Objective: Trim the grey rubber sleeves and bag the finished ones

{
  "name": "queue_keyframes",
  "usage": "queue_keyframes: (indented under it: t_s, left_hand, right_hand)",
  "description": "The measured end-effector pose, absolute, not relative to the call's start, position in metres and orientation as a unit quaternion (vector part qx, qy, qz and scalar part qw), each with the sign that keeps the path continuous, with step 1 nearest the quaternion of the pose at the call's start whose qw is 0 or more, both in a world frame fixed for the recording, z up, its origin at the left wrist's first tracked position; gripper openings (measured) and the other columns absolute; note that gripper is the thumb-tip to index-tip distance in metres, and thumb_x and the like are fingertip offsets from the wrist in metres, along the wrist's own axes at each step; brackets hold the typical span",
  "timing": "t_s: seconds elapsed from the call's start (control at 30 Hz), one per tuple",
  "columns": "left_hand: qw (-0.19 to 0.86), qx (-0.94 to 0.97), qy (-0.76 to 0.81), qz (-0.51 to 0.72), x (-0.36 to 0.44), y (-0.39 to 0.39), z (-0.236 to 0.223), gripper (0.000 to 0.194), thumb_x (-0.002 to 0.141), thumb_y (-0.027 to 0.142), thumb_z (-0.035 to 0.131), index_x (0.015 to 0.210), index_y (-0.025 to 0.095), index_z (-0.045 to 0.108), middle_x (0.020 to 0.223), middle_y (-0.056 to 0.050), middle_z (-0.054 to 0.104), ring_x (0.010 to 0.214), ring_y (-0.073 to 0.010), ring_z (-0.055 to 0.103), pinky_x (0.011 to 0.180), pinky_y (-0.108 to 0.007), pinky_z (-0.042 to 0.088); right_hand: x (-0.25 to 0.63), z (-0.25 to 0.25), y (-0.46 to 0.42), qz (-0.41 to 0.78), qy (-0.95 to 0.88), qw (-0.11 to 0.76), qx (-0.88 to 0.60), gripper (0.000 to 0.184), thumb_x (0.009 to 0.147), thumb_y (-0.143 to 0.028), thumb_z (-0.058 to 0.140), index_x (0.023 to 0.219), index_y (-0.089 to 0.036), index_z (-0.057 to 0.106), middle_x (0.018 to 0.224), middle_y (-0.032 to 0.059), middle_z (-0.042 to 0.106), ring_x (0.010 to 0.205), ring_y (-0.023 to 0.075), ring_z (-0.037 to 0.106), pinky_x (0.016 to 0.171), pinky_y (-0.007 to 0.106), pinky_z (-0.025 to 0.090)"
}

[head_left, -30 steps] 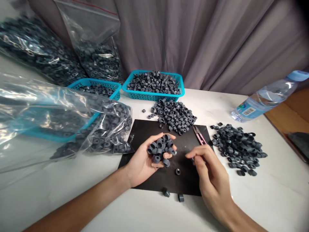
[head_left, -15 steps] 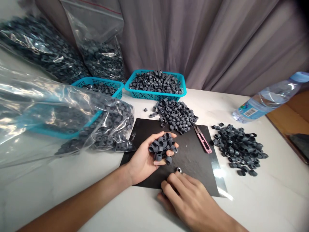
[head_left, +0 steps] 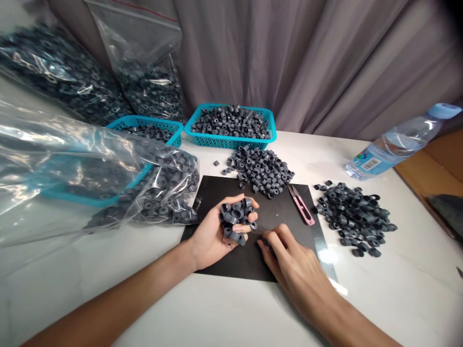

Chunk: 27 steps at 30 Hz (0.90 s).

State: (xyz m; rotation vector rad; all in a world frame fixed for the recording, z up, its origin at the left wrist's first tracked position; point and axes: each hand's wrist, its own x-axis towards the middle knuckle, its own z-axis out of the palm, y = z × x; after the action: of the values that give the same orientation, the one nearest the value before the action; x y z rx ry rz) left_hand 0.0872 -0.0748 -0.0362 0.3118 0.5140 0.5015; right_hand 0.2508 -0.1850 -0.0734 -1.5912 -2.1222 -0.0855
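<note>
Palm up over a black mat (head_left: 231,262), my left hand (head_left: 213,236) cups a handful of small dark grey plastic caps (head_left: 237,217), its fingers curled round them. To its right, my right hand (head_left: 285,255) is low over the mat with its fingertips pinched together. Something small and dark shows between the thumb and fingers, likely one such cap, mostly hidden. Pink thread snips (head_left: 302,206) lie on the mat's right side. Beyond the mat's far edge is a heap of grey caps (head_left: 260,168).
Another pile of caps (head_left: 354,217) lies at right, near a tilted-looking water bottle (head_left: 394,147). A turquoise basket (head_left: 231,142) full of caps stands at the back. Clear plastic bags of caps (head_left: 170,183) cover the left side, partly over another turquoise basket (head_left: 173,126).
My right hand has moved up and slightly right, from the mat's near edge onto the mat, and closed over where a small shiny ring-like piece lay. My left hand still holds the caps.
</note>
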Motion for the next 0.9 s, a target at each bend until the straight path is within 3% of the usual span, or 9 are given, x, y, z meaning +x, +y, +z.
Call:
queue_keyframes:
  t_s: [0.17, 0.3, 0.47, 0.73, 0.9]
  left_hand:
    - [0.926, 0.158, 0.246, 0.24, 0.087, -0.074, -0.037, 0.034, 0.104, 0.027, 0.041, 0.09, 0.009, 0.065, 0.071, -0.001, 0.053, 0.042, -0.0012, 0.043, 0.039, -0.011, 0.032]
    - [0.925, 0.158, 0.247, 0.242, 0.088, -0.074, -0.036, 0.036, 0.105, 0.027, 0.037, 0.089, 0.009, 0.064, 0.071, -0.001, 0.054, 0.041, -0.0011, 0.045, 0.039, -0.01, 0.034]
    - [0.917, 0.149, 0.263, 0.259, 0.09, -0.076, -0.032, 0.039, 0.106, 0.025, 0.033, 0.089, 0.008, 0.064, 0.073, -0.004, 0.059, 0.042, -0.0023, 0.048, 0.04, -0.011, 0.039]
    - [0.91, 0.151, 0.283, 0.261, 0.092, -0.076, -0.029, 0.039, 0.106, 0.025, 0.032, 0.088, 0.009, 0.063, 0.075, -0.007, 0.062, 0.04, -0.0025, 0.047, 0.037, -0.011, 0.04]
    - [0.921, 0.15, 0.265, 0.243, 0.089, -0.074, -0.033, 0.038, 0.106, 0.029, 0.036, 0.092, 0.009, 0.065, 0.078, -0.005, 0.06, 0.041, -0.0023, 0.05, 0.031, -0.009, 0.026]
  right_hand:
    - [0.251, -0.077, -0.186, -0.016, -0.776, 0.207, -0.596, 0.021, 0.109, -0.026, 0.031, 0.107, -0.022, 0.051, 0.099, 0.0059, 0.056, 0.054, 0.0118, 0.058, 0.04, 0.025, 0.035]
    - [0.254, -0.08, -0.188, 0.014, -0.784, 0.19, -0.592, 0.018, 0.108, -0.021, 0.032, 0.113, -0.023, 0.049, 0.111, 0.0075, 0.057, 0.059, 0.0142, 0.061, 0.045, 0.028, 0.043]
    - [0.255, -0.079, -0.187, 0.065, -0.763, 0.218, -0.606, 0.018, 0.11, -0.028, 0.03, 0.11, -0.023, 0.048, 0.101, 0.0047, 0.057, 0.064, 0.0164, 0.065, 0.049, 0.028, 0.048]
    - [0.254, -0.07, -0.186, 0.124, -0.741, 0.283, -0.595, 0.02, 0.111, -0.027, 0.03, 0.116, -0.025, 0.049, 0.104, 0.0048, 0.059, 0.08, 0.0171, 0.071, 0.064, 0.029, 0.058]
    - [0.254, -0.068, -0.186, 0.108, -0.745, 0.321, -0.575, 0.018, 0.11, -0.028, 0.034, 0.112, -0.023, 0.051, 0.098, 0.0035, 0.061, 0.077, 0.0156, 0.071, 0.067, 0.027, 0.058]
